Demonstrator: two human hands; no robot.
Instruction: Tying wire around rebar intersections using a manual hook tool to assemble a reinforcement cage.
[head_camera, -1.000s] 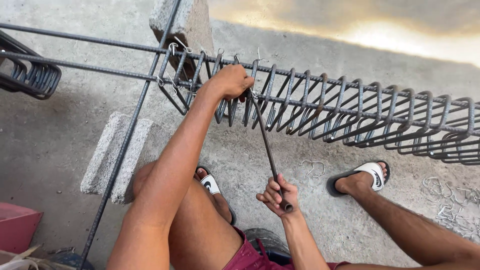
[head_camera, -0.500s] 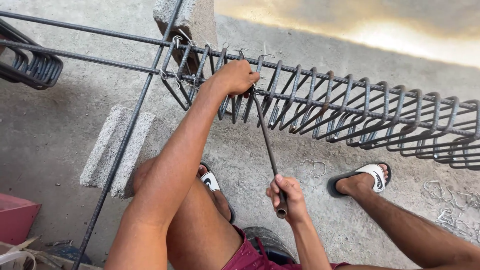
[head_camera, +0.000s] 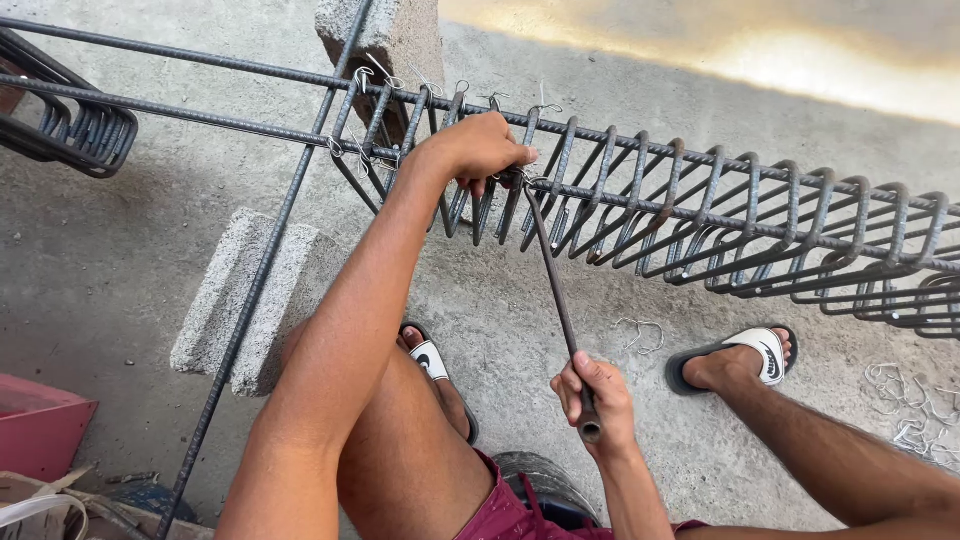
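Observation:
A long rebar cage (head_camera: 700, 215) of dark steel stirrups threaded on long bars runs across the view. My left hand (head_camera: 482, 148) grips a stirrup and bar at the cage's near top rail. My right hand (head_camera: 597, 398) is closed around the handle end of a thin metal hook tool (head_camera: 555, 285), whose tip reaches up to the rail right beside my left fingers. Small bent wire ties (head_camera: 540, 104) stick up from joints on the far rail. I sit with both legs spread, wearing sandals.
Two grey concrete blocks (head_camera: 245, 300) support the long bars. A loose rebar (head_camera: 250, 290) slants across the floor at left. Loose wire ties (head_camera: 915, 400) lie at right and near my right foot (head_camera: 740, 362). More stirrups (head_camera: 70, 125) hang at far left. A red object (head_camera: 40, 435) sits bottom left.
The view has shifted slightly, so everything sits a bit more to the right. My right hand moved right and lower with the tool, re-gripping the handle. My left hand keeps its hold on the rail.

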